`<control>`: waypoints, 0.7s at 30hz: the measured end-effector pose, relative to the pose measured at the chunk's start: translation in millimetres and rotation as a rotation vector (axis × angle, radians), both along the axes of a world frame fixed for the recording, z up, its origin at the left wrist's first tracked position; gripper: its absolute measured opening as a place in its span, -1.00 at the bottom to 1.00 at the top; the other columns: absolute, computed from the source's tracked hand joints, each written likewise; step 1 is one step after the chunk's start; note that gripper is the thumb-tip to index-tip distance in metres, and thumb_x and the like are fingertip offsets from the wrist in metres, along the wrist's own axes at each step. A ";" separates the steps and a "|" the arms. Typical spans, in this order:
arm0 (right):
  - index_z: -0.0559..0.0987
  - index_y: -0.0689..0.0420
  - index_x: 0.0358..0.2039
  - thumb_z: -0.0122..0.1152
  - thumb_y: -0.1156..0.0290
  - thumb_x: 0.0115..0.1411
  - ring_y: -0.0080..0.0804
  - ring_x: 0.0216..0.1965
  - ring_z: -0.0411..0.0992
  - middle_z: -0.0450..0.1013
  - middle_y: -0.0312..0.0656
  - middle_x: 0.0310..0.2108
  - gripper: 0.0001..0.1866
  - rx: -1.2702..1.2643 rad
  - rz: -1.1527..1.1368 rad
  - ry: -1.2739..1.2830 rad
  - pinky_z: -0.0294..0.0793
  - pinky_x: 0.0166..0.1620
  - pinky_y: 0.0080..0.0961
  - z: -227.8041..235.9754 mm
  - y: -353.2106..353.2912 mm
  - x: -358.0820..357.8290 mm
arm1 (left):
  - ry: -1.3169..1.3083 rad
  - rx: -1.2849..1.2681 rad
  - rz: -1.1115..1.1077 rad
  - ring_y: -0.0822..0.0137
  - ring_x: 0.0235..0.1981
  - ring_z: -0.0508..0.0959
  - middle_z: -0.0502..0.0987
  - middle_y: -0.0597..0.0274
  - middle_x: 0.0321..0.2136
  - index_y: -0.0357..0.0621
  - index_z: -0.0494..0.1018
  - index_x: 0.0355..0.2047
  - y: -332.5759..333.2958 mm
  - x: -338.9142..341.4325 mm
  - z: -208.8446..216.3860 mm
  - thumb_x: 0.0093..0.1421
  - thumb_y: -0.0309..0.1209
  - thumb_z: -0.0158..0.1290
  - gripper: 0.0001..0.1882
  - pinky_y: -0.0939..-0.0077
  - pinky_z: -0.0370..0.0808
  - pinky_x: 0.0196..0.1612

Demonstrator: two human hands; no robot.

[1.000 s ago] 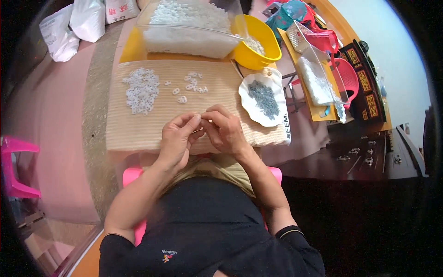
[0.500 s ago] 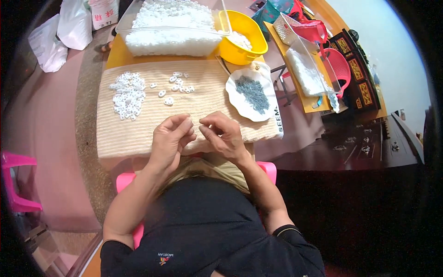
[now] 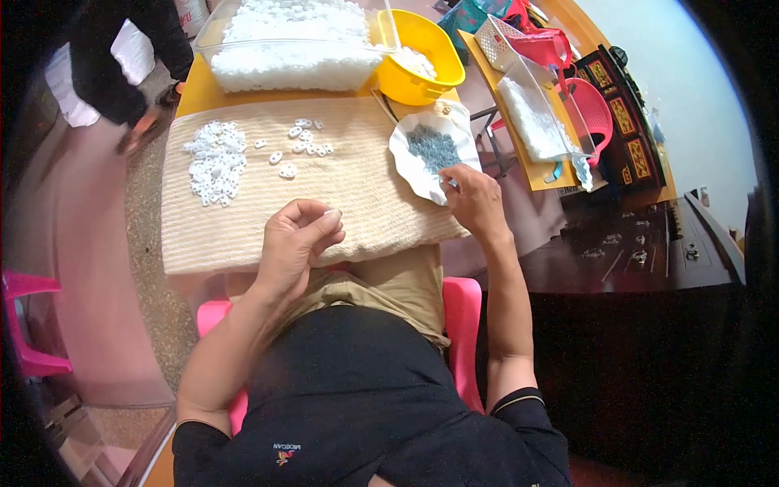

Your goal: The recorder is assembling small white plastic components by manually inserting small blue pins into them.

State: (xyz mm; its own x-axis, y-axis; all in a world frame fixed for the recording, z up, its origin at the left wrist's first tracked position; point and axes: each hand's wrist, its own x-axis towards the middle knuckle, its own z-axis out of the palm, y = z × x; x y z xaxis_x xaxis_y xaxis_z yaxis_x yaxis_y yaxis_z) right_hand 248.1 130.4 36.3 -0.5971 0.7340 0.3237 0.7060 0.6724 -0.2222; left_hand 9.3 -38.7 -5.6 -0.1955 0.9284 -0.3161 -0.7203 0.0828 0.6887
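My left hand (image 3: 300, 238) hovers above the near edge of the towel, thumb and forefinger pinched together. Whatever sits between those fingertips is too small to make out. My right hand (image 3: 479, 201) is at the near right edge of a white scalloped dish (image 3: 411, 180), its fingers drawn together beside a heap of tiny grey-blue pieces (image 3: 434, 148). On the towel's left lies a pile of small white plastic pieces with holes (image 3: 217, 166). Several oval white pieces with two holes (image 3: 305, 136) are scattered across the middle.
A striped beige towel (image 3: 268, 211) covers the table. Behind it stand a clear bin of white pieces (image 3: 296, 69) and a yellow tub (image 3: 422, 77). To the right is a side table (image 3: 544, 174) with another clear bin. A person in dark clothes (image 3: 114, 69) bends down at upper left.
My right hand has moved away from my left, rightward to the dish. My left hand has stayed nearly in place. A person has come into view at upper left.
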 end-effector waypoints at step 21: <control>0.58 0.17 -0.37 0.07 0.51 0.03 -0.07 -0.29 0.48 0.52 -0.04 -0.43 -0.84 -0.088 0.211 -0.485 0.44 -0.18 -0.23 2.4 36.8 -17.7 | 0.116 -0.012 -0.065 0.51 -0.49 0.52 0.51 0.34 -0.50 -0.17 0.46 -0.37 -1.7 1.2 -5.1 0.13 -0.50 0.17 -0.90 0.67 0.48 -0.37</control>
